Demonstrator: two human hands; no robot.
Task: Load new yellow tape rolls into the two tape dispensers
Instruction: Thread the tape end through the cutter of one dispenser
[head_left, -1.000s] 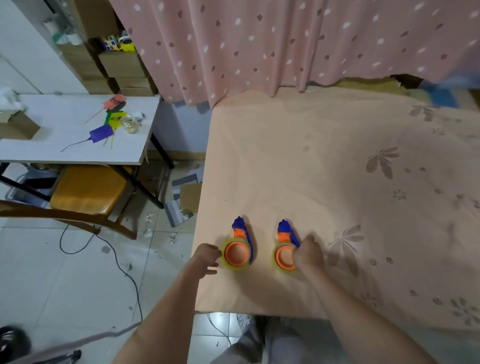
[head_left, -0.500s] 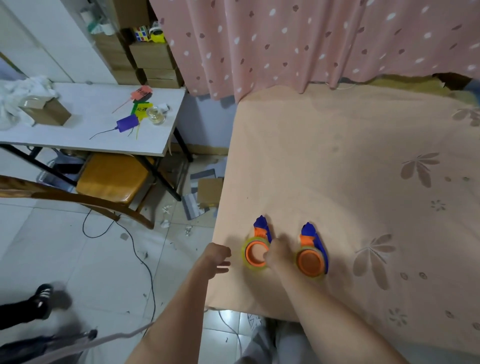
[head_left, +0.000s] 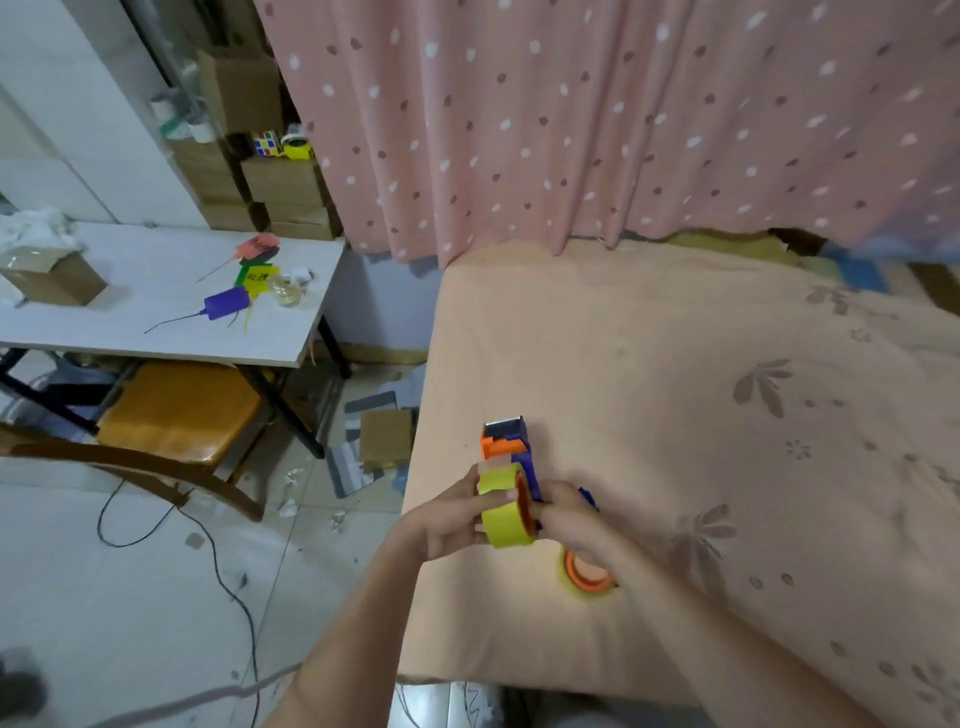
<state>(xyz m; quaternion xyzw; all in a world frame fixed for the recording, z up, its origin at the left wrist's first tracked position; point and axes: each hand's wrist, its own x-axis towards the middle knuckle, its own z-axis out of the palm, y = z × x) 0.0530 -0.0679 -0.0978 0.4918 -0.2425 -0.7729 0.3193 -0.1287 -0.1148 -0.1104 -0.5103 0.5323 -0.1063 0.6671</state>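
A blue and orange tape dispenser (head_left: 506, 449) with a yellow tape roll (head_left: 503, 512) on it is lifted upright above the peach cloth surface (head_left: 649, 374). My left hand (head_left: 447, 522) grips the roll's left side. My right hand (head_left: 571, 517) holds the dispenser's right side, its fingers against the orange hub. The second dispenser (head_left: 587, 571), orange hub up with a yellow roll around it, lies flat on the cloth just under my right wrist, which partly hides it.
A pink dotted curtain (head_left: 597, 119) hangs behind the cloth surface. To the left stand a white table (head_left: 156, 291) with small items and a box, a wooden chair (head_left: 176, 415), stacked cartons (head_left: 285, 192), and a cable (head_left: 228, 582) on the tiled floor.
Both hands have lifted the left dispenser off the cloth and turned it on edge. The right dispenser still lies flat. The camera has shifted left.
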